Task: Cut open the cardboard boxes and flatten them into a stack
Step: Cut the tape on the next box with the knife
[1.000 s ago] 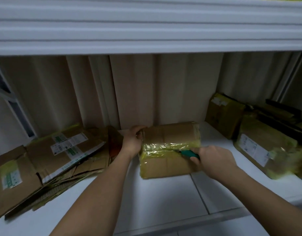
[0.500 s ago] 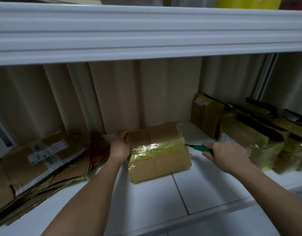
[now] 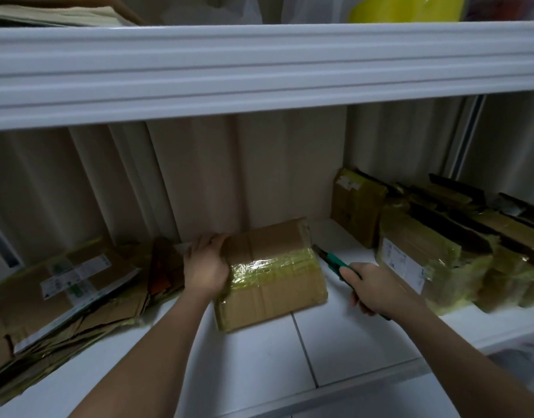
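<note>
Two bare forearms reach in from the near edge over a white tiled bench. Right hand is curled round the green handle of a knife, blade end pointing up-left toward the box; tip sits just beside the box's right end, at the level of the tape band. Whether it touches, cannot tell. Left hand grips the box's left end, fingers curled over the far top corner, palm against the side.

Box lies between the two hands, middle of the bench, long axis running left to right and tilted a little, far right corner highest. A band of yellowish shiny tape runs along that long axis across the top. Both hands are at the box; the right one, with the knife, is at the end where a cut along the tape would likely begin, drawing toward the left hand. Risk as I judge it: the bracing fingers sit in line with the tape.

Left, just beside the left hand: a stack of flattened boxes, some with labels. Right, beyond the knife hand: several taped boxes standing close together, uncut by the look of them. Behind everything, a ribbed beige wall; overhead, a white shelf edge.
</note>
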